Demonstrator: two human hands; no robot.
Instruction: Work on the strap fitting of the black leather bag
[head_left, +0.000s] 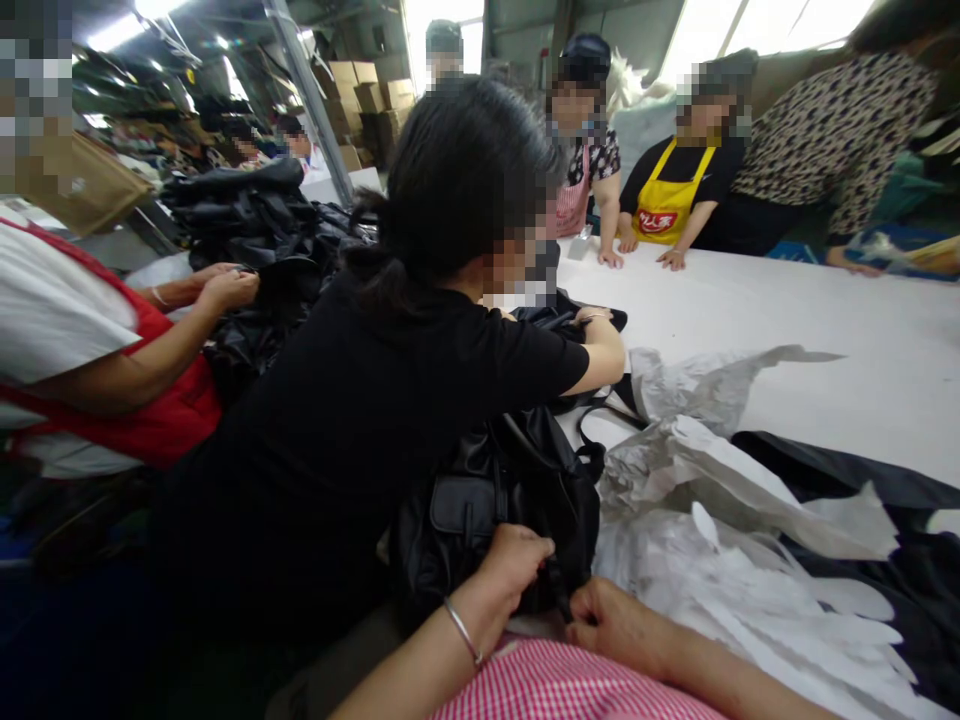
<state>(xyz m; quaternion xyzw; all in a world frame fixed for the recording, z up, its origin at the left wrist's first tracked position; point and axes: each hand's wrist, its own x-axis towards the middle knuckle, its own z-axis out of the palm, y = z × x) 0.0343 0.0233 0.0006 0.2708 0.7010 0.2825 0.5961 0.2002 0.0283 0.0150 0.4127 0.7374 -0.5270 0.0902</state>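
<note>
A black backpack (495, 500) is stood at the near worktop (825, 330) edge, directly ahead of both hands. Its lower strap is pinched by the left hand (517, 565) and the right hand (607, 620), closed together; crumpled paper (720, 480) lies to the right.

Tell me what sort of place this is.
Probably a bag-making or packing workshop: aproned workers line a long white table, black bags are heaped on it, cardboard boxes are stacked behind. Both the left hand and right hand grip a black bag.
</note>
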